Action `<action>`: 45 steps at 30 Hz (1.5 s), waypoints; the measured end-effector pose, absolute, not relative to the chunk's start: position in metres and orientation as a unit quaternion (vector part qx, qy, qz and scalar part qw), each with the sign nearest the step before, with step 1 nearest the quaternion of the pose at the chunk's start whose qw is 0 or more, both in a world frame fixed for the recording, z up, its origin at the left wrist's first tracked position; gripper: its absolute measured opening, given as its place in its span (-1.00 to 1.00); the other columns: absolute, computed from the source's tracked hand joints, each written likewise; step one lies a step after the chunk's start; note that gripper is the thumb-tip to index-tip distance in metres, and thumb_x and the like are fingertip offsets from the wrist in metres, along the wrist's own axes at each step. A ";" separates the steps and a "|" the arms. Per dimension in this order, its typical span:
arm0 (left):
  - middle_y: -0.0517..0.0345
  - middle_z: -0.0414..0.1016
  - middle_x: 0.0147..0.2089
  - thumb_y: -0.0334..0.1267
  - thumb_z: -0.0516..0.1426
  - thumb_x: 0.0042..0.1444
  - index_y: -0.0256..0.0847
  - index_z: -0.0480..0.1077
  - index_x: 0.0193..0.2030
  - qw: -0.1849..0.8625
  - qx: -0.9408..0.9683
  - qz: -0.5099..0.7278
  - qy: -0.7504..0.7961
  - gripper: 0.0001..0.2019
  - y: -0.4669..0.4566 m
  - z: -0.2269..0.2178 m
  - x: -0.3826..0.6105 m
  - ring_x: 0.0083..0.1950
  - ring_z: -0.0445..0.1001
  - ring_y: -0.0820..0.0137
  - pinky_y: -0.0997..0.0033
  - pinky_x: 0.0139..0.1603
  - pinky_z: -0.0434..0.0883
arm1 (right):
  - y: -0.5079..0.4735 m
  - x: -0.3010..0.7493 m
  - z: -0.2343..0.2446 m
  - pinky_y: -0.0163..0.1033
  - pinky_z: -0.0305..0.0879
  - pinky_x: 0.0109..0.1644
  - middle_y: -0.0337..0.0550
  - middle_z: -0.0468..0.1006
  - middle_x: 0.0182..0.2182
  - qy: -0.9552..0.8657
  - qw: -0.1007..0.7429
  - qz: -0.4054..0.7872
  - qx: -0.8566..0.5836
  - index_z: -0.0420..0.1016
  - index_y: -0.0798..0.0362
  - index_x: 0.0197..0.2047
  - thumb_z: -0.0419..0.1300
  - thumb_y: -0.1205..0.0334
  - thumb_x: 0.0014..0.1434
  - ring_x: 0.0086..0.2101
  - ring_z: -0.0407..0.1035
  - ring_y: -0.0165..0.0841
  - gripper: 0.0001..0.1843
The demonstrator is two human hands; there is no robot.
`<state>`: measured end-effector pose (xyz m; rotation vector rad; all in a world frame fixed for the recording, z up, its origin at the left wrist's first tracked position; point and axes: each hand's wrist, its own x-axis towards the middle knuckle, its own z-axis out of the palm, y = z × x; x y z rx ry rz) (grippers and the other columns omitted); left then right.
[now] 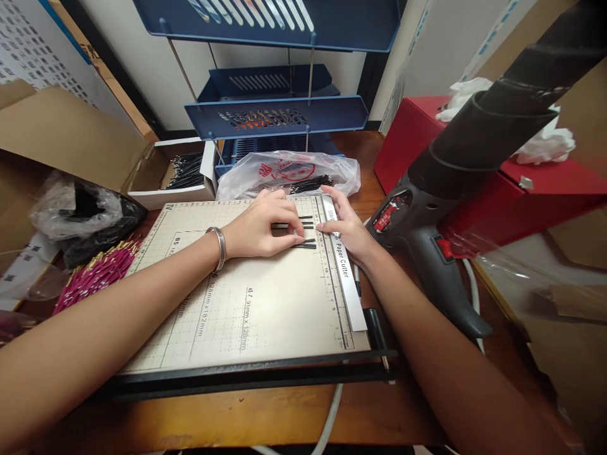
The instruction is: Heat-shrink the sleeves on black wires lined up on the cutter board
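Observation:
A beige paper cutter board (pixel 246 309) with a printed grid lies in front of me on the wooden desk. My left hand (pixel 263 224), with a metal bangle on the wrist, lies over a few thin black tubes (pixel 303 243) on the board, its fingers curled and pressing them down. My right hand (pixel 348 227) rests at the cutter's white blade arm (pixel 344 272), with its fingertips touching the tubes' ends beside the rail.
A dark heat gun (pixel 427 234) stands at the right by a red box (pixel 497 183). A plastic bag of black tubes (pixel 289 170) and blue stacked trays (pixel 275 114) are behind the board. Pink wires (pixel 95 275), black bags and cardboard boxes lie at the left.

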<state>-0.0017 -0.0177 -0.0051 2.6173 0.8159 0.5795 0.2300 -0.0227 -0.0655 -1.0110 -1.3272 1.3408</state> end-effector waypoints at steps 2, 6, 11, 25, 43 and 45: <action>0.11 0.72 -0.23 -0.15 0.25 0.31 -0.06 0.69 -0.28 0.170 0.918 0.207 0.293 -0.81 -0.017 -0.006 -0.002 -0.11 0.40 0.18 0.07 0.05 0.22 | -0.023 0.230 -0.066 0.28 -0.12 0.70 -0.12 0.31 0.46 -0.544 0.480 0.550 -0.413 0.26 -0.22 0.36 0.41 0.19 -0.16 0.51 0.13 0.06 -0.02; 0.10 0.73 -0.23 -0.13 0.26 0.32 -0.08 0.69 -0.28 0.155 0.913 0.228 0.302 -0.80 -0.016 -0.008 -0.001 -0.14 0.41 0.20 0.07 0.03 0.22 | -0.024 0.231 -0.064 0.26 -0.09 0.70 -0.08 0.33 0.44 -0.547 0.480 0.550 -0.411 0.25 -0.19 0.36 0.44 0.17 -0.17 0.49 0.14 0.06 0.00; 0.09 0.72 -0.25 -0.14 0.24 0.32 -0.09 0.69 -0.28 0.144 0.911 0.226 0.313 -0.79 -0.015 -0.009 -0.001 -0.13 0.42 0.19 0.08 0.00 0.23 | -0.027 0.235 -0.061 0.32 0.10 0.62 -0.07 0.39 0.40 -0.578 0.444 0.564 -0.387 0.14 -0.24 0.47 0.51 0.08 -0.08 0.41 0.28 0.08 0.10; 0.12 0.76 -0.22 -0.14 0.25 0.32 -0.07 0.69 -0.26 0.143 0.910 0.219 0.321 -0.81 -0.016 -0.009 -0.002 -0.10 0.46 0.17 0.03 0.15 0.28 | -0.024 0.235 -0.067 0.29 0.16 0.61 -0.04 0.36 0.42 -0.585 0.451 0.555 -0.382 0.12 -0.21 0.51 0.56 0.06 -0.10 0.40 0.31 0.08 0.18; 0.11 0.76 -0.25 -0.17 0.23 0.33 -0.08 0.70 -0.27 0.108 0.922 0.238 0.285 -0.79 -0.016 -0.011 -0.002 -0.20 0.40 0.20 0.06 -0.01 0.25 | -0.022 0.233 -0.066 0.28 -0.10 0.70 -0.16 0.30 0.48 -0.560 0.469 0.552 -0.403 0.27 -0.26 0.41 0.42 0.20 -0.15 0.50 0.12 0.07 0.02; 0.11 0.75 -0.25 -0.18 0.24 0.34 -0.08 0.70 -0.27 0.103 0.923 0.242 0.280 -0.80 -0.016 -0.011 -0.002 -0.19 0.41 0.20 0.06 0.00 0.25 | -0.023 0.234 -0.065 0.28 -0.01 0.68 -0.14 0.29 0.48 -0.563 0.461 0.558 -0.399 0.24 -0.26 0.43 0.43 0.19 -0.15 0.48 0.16 0.08 0.05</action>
